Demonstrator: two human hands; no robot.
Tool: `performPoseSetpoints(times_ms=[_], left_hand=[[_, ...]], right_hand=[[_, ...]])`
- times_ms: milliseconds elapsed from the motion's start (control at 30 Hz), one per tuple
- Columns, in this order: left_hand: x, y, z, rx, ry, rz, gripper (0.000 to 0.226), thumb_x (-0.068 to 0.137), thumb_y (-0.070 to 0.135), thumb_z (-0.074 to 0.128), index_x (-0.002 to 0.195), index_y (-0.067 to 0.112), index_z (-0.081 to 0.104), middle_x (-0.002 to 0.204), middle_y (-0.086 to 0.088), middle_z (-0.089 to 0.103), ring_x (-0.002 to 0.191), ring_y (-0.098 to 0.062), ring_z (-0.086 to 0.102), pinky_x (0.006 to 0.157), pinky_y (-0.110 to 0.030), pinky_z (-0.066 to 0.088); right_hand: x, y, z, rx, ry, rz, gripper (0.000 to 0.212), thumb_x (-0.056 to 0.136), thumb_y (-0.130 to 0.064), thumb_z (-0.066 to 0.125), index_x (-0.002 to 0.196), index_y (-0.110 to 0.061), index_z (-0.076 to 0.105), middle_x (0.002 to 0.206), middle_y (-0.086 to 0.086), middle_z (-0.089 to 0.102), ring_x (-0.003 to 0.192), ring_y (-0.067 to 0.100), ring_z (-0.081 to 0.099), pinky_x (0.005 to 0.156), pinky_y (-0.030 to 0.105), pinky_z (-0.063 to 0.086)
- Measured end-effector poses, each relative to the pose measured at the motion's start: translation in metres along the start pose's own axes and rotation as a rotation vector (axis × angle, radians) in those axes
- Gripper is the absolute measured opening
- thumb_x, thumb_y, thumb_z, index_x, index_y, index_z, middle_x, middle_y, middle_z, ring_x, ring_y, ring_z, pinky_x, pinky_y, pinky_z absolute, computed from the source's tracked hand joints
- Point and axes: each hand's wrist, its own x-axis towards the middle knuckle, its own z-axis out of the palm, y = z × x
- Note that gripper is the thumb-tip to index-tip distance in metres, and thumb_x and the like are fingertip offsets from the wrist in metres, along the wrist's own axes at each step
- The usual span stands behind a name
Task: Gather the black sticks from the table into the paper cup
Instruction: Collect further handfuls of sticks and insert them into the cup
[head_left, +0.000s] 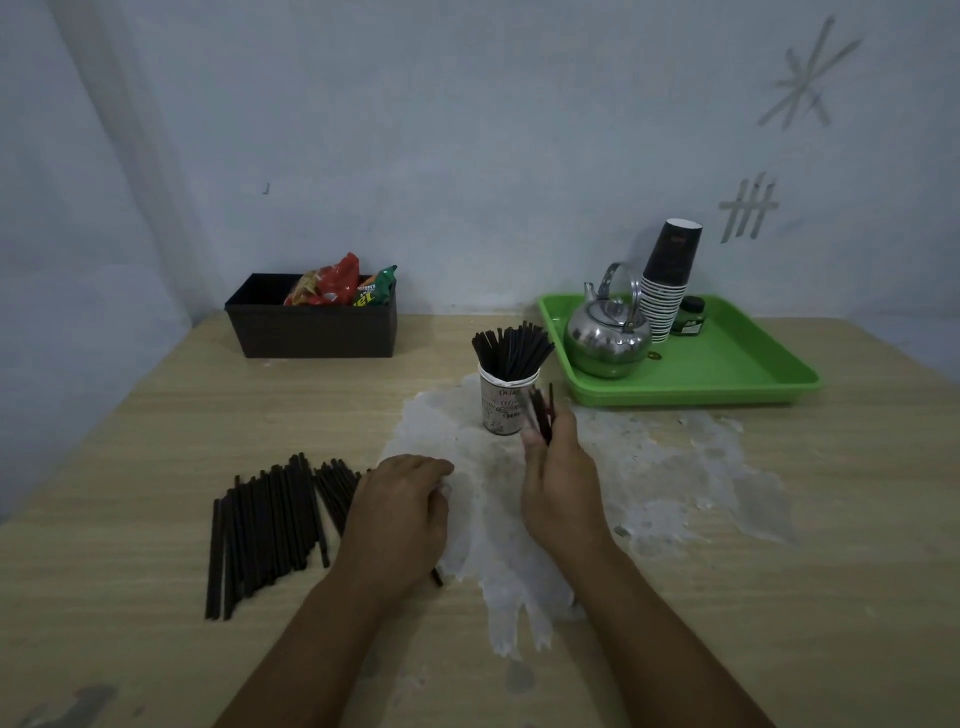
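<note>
A printed paper cup (501, 404) stands mid-table with several black sticks (511, 348) fanned upright in it. A flat pile of black sticks (270, 525) lies on the table to the left. My right hand (558, 478) is just in front and right of the cup, fingers closed on a few black sticks (543, 413) that point upward beside the cup wall. My left hand (402, 512) rests palm down on the right edge of the pile, fingers curled; one stick end (437, 577) pokes out under it.
A green tray (737, 374) at the back right carries a metal kettle (608, 338), a stack of paper cups (667, 286) and a small dark jar (688, 317). A dark box (311, 327) with snack packets sits at the back left. A white worn patch (649, 467) spreads across the table.
</note>
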Motion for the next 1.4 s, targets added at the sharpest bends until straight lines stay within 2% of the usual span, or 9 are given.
performPoseSetpoints(times_ms=[133,300,433,567,733,1000,1133,1300,1400], left_hand=[[0.003,0.002,0.000,-0.009,0.015,0.025,0.027,0.089,0.017,0.056,0.114,0.014,0.066,0.112,-0.003,0.069,0.108,-0.024,0.060,0.095,-0.039,0.045],[0.021,0.010,-0.001,-0.061,0.053,0.038,0.031,0.090,0.021,0.057,0.120,0.017,0.061,0.119,-0.001,0.066,0.113,-0.022,0.056,0.096,-0.036,0.042],[0.047,0.009,-0.002,-0.087,0.103,0.065,0.035,0.090,0.018,0.057,0.125,0.016,0.057,0.125,-0.002,0.063,0.117,-0.020,0.053,0.097,-0.030,0.037],[0.068,0.003,-0.003,-0.089,0.141,0.105,0.035,0.089,0.014,0.058,0.124,0.016,0.058,0.123,-0.001,0.064,0.114,-0.018,0.054,0.094,-0.026,0.037],[0.085,0.002,0.000,-0.074,0.156,0.193,0.037,0.087,0.012,0.054,0.124,0.015,0.056,0.126,-0.003,0.061,0.116,-0.018,0.052,0.097,-0.027,0.037],[0.093,0.002,0.008,-0.062,0.094,0.222,0.048,0.086,0.007,0.055,0.133,0.015,0.049,0.139,-0.002,0.052,0.122,-0.022,0.049,0.099,-0.034,0.038],[0.090,0.001,0.010,-0.033,0.102,0.236,0.049,0.086,0.009,0.055,0.134,0.017,0.048,0.139,-0.001,0.052,0.123,-0.020,0.048,0.099,-0.033,0.036],[0.086,0.008,0.008,0.046,0.140,0.256,0.045,0.083,0.011,0.056,0.128,0.015,0.053,0.131,-0.002,0.057,0.115,-0.023,0.050,0.092,-0.037,0.041],[0.084,0.011,0.008,0.063,0.138,0.261,0.046,0.083,0.011,0.056,0.128,0.014,0.053,0.131,-0.003,0.057,0.114,-0.024,0.050,0.090,-0.039,0.043]], right_hand=[[0.002,0.006,0.001,0.236,0.113,0.060,0.007,0.096,-0.042,0.053,0.101,-0.037,0.052,0.078,-0.025,0.063,0.067,-0.003,0.060,0.057,0.009,0.043],[0.003,0.019,0.005,0.399,0.073,0.245,0.018,0.096,-0.048,0.049,0.086,-0.034,0.056,0.060,-0.012,0.055,0.055,0.008,0.052,0.056,0.044,0.048],[0.014,0.018,0.001,0.489,0.172,0.345,0.033,0.082,-0.069,0.052,0.071,-0.038,0.059,0.053,-0.016,0.048,0.053,0.009,0.044,0.056,0.033,0.037],[0.035,0.014,-0.007,0.692,0.301,0.434,0.042,0.090,-0.058,0.053,0.057,-0.032,0.053,0.049,-0.011,0.038,0.041,0.007,0.034,0.042,0.026,0.030],[0.067,-0.002,-0.013,0.805,0.446,0.343,0.044,0.100,-0.048,0.044,0.068,-0.019,0.051,0.049,-0.011,0.050,0.048,0.005,0.052,0.060,0.031,0.048],[0.124,-0.024,0.002,0.843,0.467,0.241,0.041,0.103,-0.043,0.037,0.075,-0.023,0.059,0.083,-0.014,0.069,0.075,-0.008,0.061,0.073,0.016,0.044],[0.133,-0.018,0.015,0.818,0.460,0.239,0.039,0.102,-0.044,0.038,0.079,-0.022,0.061,0.081,-0.019,0.068,0.078,-0.012,0.061,0.078,0.022,0.043],[0.122,0.000,0.028,0.670,0.278,0.227,0.033,0.093,-0.059,0.039,0.086,-0.044,0.068,0.114,-0.005,0.067,0.114,0.016,0.060,0.103,0.046,0.046],[0.117,0.012,0.033,0.499,0.197,0.142,0.032,0.093,-0.053,0.042,0.121,-0.052,0.057,0.139,-0.002,0.055,0.133,0.019,0.045,0.112,0.046,0.037]])
